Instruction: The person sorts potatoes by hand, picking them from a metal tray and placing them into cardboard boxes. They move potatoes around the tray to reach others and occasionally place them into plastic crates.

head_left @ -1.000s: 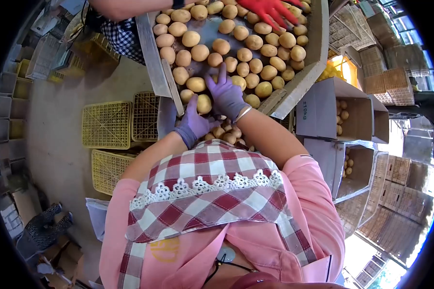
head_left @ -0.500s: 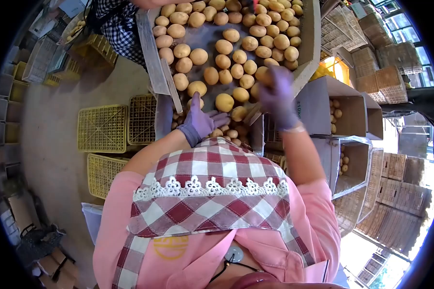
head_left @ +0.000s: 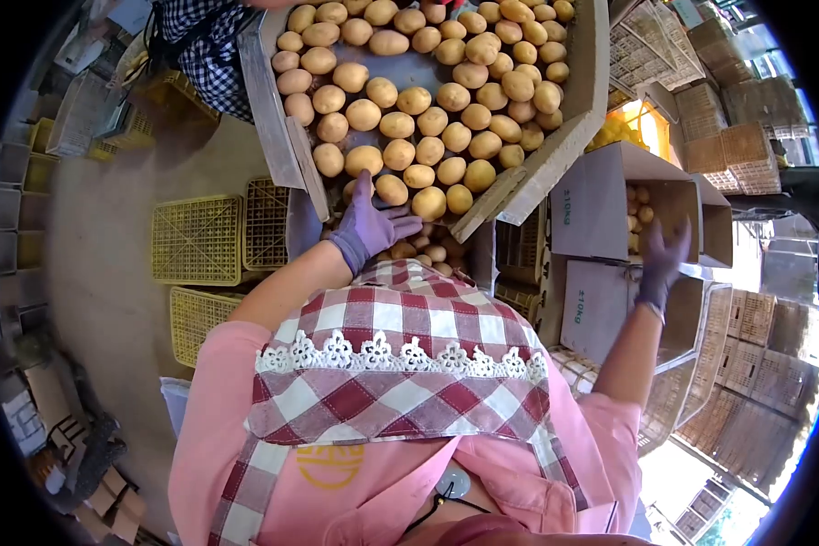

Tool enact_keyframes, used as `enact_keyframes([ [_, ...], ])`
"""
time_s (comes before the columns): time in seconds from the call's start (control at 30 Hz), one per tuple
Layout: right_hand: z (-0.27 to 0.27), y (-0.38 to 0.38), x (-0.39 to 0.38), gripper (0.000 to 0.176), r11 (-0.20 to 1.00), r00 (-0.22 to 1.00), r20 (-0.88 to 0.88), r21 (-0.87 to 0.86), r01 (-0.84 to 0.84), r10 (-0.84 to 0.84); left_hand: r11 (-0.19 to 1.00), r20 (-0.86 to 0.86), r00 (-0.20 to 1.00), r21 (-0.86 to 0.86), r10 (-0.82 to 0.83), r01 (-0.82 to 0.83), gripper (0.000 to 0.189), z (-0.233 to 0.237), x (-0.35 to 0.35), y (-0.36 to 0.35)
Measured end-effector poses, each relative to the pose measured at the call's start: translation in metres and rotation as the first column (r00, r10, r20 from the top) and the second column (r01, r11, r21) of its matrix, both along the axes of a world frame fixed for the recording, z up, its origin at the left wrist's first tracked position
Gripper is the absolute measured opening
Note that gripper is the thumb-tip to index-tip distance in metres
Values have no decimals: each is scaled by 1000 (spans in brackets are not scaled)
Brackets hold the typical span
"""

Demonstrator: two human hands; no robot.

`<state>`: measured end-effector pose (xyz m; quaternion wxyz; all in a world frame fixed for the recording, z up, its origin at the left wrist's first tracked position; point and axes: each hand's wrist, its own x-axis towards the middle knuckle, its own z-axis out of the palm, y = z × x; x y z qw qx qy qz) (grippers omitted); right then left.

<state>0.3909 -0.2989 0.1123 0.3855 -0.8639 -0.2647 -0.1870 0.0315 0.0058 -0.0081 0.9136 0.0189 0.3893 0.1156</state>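
Observation:
My left hand (head_left: 373, 223), in a purple glove, has its fingers spread at the lower mouth of a wood-edged sorting tray (head_left: 300, 150). Its fingertips are close to the nearest potatoes (head_left: 429, 203) there; whether they touch is hard to tell. Beneath that hand, more potatoes (head_left: 435, 254) lie lower down in a container. My right hand (head_left: 664, 259), gloved alike, is out at the right, in front of an upper cardboard box (head_left: 584, 211). Its fingers are apart and I see nothing in them. A few potatoes (head_left: 644, 214) show inside that box, beside the hand.
A second cardboard box (head_left: 594, 305) stands below the first. Yellow plastic crates (head_left: 196, 239) sit on the floor at left. Stacked crates (head_left: 755, 400) line the right side. Another person's checkered sleeve (head_left: 214, 68) is at the upper left, beside the tray.
My right hand has swung from the potatoes at the tray's right edge out to the boxes. Potatoes have shifted down toward the tray's mouth. My left hand stays nearly in place.

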Motion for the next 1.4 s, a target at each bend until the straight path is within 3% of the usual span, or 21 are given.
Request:
enact_keyframes([
  [0.13,2,191,-78,60,926,923,-81,81,-370,376,996,4,1000,-83,31,-31,106,5,-5,3],
  [0.23,-74,302,-118,43,793,789,83,-107,-600,608,999,20,999,-7,42,-42,106,6,-19,0],
  [0.27,-38,305,-175,36,833,908,-70,-374,-407,412,998,22,999,47,39,-40,106,12,-24,-5],
  [0.33,-59,323,-220,37,731,830,-6,-470,-495,558,999,-54,997,18,47,-46,96,18,-33,-8],
  [0.47,-84,297,-272,33,549,560,144,-496,-672,816,975,-21,998,218,57,-51,69,-19,-55,-7],
  [0.53,-62,264,-249,28,423,532,-83,-511,-749,843,926,-88,992,374,86,-47,64,-9,-48,-23],
  [0.6,-70,250,-223,23,366,499,-201,-467,-805,843,938,-62,998,346,-8,29,51,-24,-60,-16],
  [0.67,-51,242,-193,22,476,596,-231,-415,-775,769,927,-133,982,335,-131,169,49,-40,-65,-9],
  [0.73,-64,248,-120,23,743,784,-101,-266,-614,612,439,-305,908,801,-286,407,59,-23,-69,-17],
  [0.77,-64,255,-112,25,814,857,-62,-286,-506,511,366,-262,912,853,-316,372,63,-15,-66,-17],
  [0.87,-63,279,-136,30,879,923,3,-309,-364,384,896,-102,980,397,-173,200,87,12,-51,-20],
  [0.93,-67,295,-186,25,827,813,159,-170,-536,560,999,-21,1000,33,-18,18,92,15,-45,-14],
  [0.97,-82,296,-212,28,727,747,42,-268,-632,664,1000,-74,997,8,20,-19,87,33,-41,-16],
  [1.0,-57,287,-248,35,597,730,-153,-478,-644,666,996,20,999,86,31,-33,84,26,-40,-17],
  [1.03,-75,275,-265,39,442,576,-56,-582,-683,816,985,116,993,164,36,-55,83,12,-39,-18],
  [1.07,-97,261,-287,44,545,608,33,-483,-686,793,968,210,977,238,32,-83,81,0,-39,-18],
  [1.13,-102,244,-285,49,360,499,-137,-534,-765,856,992,162,983,75,90,-103,76,-5,-41,-12],
  [1.2,-96,240,-264,52,388,536,-139,-545,-743,833,987,176,973,26,150,-157,69,-4,-41,-17],
  [1.23,-91,245,-253,51,369,607,-181,-650,-664,774,907,104,995,419,8,-51,59,-59,-41,-14],
  [1.3,-82,260,-233,63,579,657,-7,-467,-669,754,681,-11,985,721,-172,127,64,-84,-42,-8],
  [1.4,-74,292,-230,72,794,824,150,-404,-454,547,796,67,978,594,-199,121,81,-77,-49,-12],
])
